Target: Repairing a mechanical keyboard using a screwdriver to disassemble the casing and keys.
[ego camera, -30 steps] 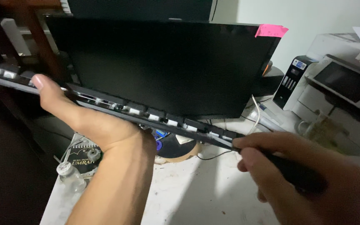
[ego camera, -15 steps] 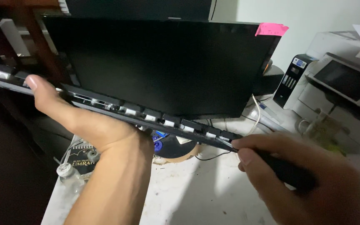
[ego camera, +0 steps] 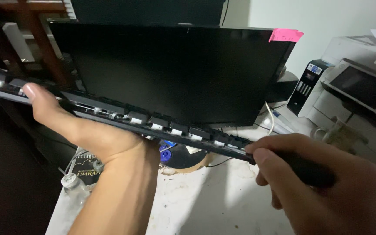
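Observation:
My left hand (ego camera: 81, 130) grips a black keyboard (ego camera: 162, 124) from below, thumb on its near edge, holding it tilted in the air in front of a dark monitor (ego camera: 175, 72). Several keys with pale undersides show along its edge. My right hand (ego camera: 323, 187) is closed around a dark slender tool (ego camera: 301, 167) whose tip meets the keyboard's right end. The tool's tip is partly hidden by my fingers.
A white desk (ego camera: 205, 204) lies below. A small clear bottle (ego camera: 72, 182) and a dark booklet (ego camera: 88, 167) sit at its left. A white printer (ego camera: 353, 91) stands at the right. A pink sticky note (ego camera: 285, 35) is on the monitor's corner.
The keyboard and my left hand have drifted slightly left and down. My right hand with the tool stays at the keyboard's right end.

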